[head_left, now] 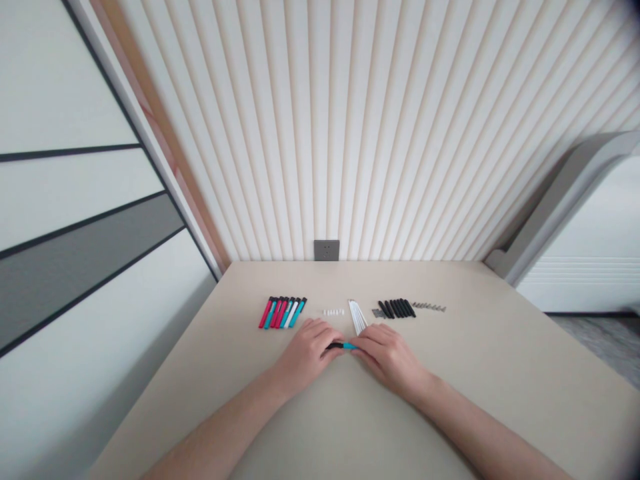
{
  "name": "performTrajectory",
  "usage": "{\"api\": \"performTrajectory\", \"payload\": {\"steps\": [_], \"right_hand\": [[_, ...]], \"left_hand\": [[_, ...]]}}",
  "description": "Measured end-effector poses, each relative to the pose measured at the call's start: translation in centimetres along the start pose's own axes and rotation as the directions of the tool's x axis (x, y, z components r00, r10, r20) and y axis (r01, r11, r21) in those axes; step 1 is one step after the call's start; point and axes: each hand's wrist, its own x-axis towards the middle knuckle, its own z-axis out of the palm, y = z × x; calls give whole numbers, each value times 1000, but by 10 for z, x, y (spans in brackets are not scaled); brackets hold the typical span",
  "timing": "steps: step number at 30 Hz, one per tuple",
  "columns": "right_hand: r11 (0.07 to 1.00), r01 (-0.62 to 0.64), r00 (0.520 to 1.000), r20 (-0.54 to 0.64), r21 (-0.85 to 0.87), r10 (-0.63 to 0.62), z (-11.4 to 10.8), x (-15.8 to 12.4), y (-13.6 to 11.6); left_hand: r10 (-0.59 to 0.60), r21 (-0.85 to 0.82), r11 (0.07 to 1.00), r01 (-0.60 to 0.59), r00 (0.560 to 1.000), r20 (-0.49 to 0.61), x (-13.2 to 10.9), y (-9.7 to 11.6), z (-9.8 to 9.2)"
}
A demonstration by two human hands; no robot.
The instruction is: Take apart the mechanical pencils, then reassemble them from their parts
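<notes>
My left hand and my right hand meet over the middle of the table, both closed on one short black-and-teal pen. The pen lies level between them. Its black end goes into my left fingers and its teal end into my right fingers, so both ends are partly hidden. Just beyond my right hand, thin white rods fan out, their near ends close to my fingers. Past my left hand sits a row of small white pieces.
Several red, teal and white pen barrels with black ends lie side by side at left. Toward the right are several black tubes, small grey pieces and a row of small metallic parts. A ribbed wall with a socket borders the table.
</notes>
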Motion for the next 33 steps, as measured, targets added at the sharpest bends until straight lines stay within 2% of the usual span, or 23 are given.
{"api": "performTrajectory", "payload": {"steps": [3, 8, 13, 17, 20, 26, 33], "right_hand": [[999, 17, 999, 27, -35, -16, 1, 0, -1], [998, -51, 998, 21, -34, 52, 0, 0, -4], [989, -131, 991, -12, 71, 132, -5, -1, -1], [985, -136, 989, -35, 106, 140, -10, -3, 4], [982, -146, 989, -19, 115, 150, -11, -4, 5], [962, -224, 972, 99, 152, 211, -11, -4, 2], [934, -252, 968, 76, 252, 241, -14, -1, 0]], "left_hand": [[11, -26, 1000, -11, 1000, -18, 0, 0, 0], [-9, -106, 994, 2, 997, -71, 1, 0, 0], [-146, -163, 978, 129, 985, -97, 0, -1, -4], [-217, -198, 958, 206, 976, -32, 1, -2, -6], [-205, -219, 956, 193, 978, -33, 1, -4, -3], [-108, -251, 965, 81, 989, -96, -3, -9, 2], [-161, -225, 964, 140, 984, -79, -1, -6, -3]]}}
